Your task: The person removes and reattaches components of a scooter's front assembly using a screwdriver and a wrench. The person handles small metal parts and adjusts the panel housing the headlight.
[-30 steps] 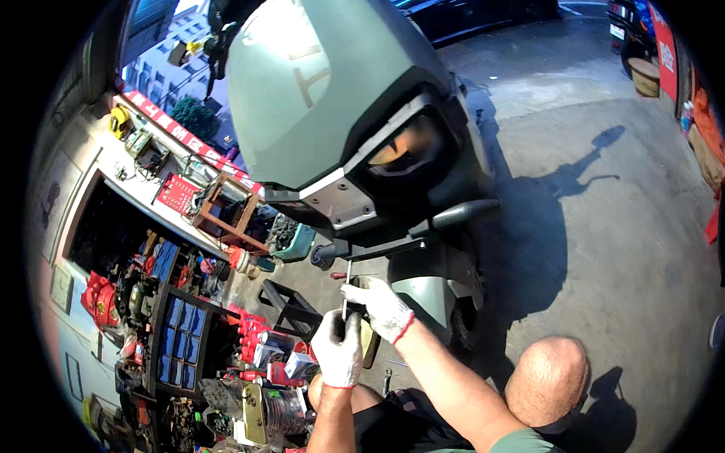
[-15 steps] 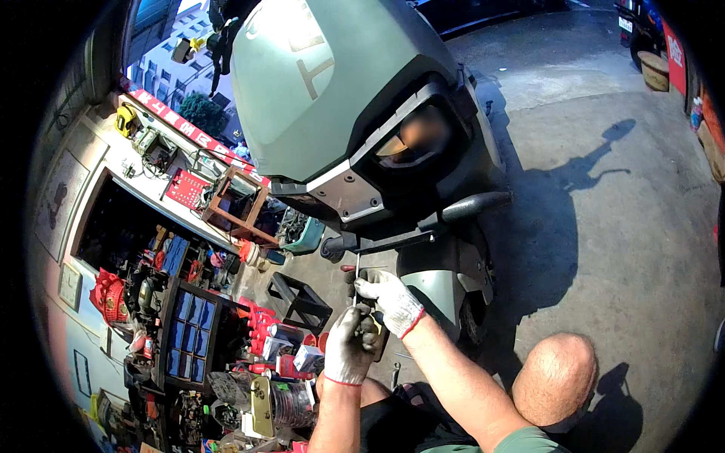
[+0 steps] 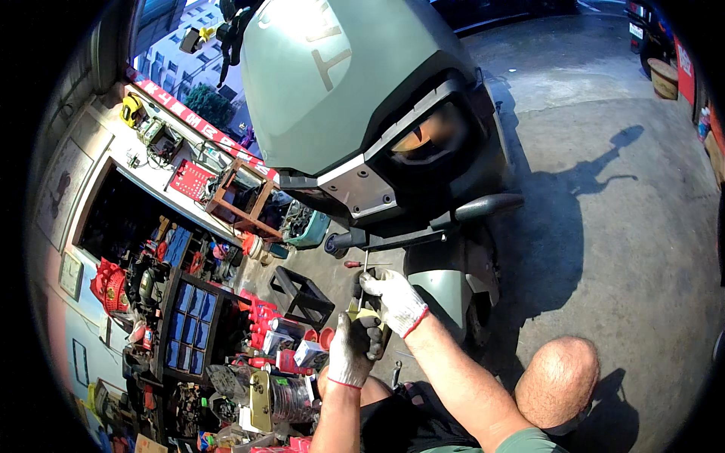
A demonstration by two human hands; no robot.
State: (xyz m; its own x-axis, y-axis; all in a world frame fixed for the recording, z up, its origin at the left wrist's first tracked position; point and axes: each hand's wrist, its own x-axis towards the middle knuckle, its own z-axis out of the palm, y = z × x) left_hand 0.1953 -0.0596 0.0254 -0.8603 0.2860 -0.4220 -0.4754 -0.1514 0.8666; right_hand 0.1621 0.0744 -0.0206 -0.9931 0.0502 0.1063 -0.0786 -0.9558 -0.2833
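Both my hands wear white knit gloves with dark palms and red cuffs. My right hand pinches a thin metal rod, which stands nearly upright; its kind is not clear. Just below and to the left, my left hand is curled closed around the rod's lower end, fingers turned inward. A yellowish piece shows between the two hands, mostly hidden. Ahead of them is the green motor scooter with its dark bar. A red-handled screwdriver lies on the floor behind the rod.
A black stool frame stands left of my hands. Farther left are a teal bin, a wooden frame and a cluttered parts shelf. A wrench lies close to my legs. Concrete floor stretches right.
The view has shifted slightly, so the scene sits a little farther right. My left hand has turned and dropped a little from the right one, and more of the yellowish piece shows.
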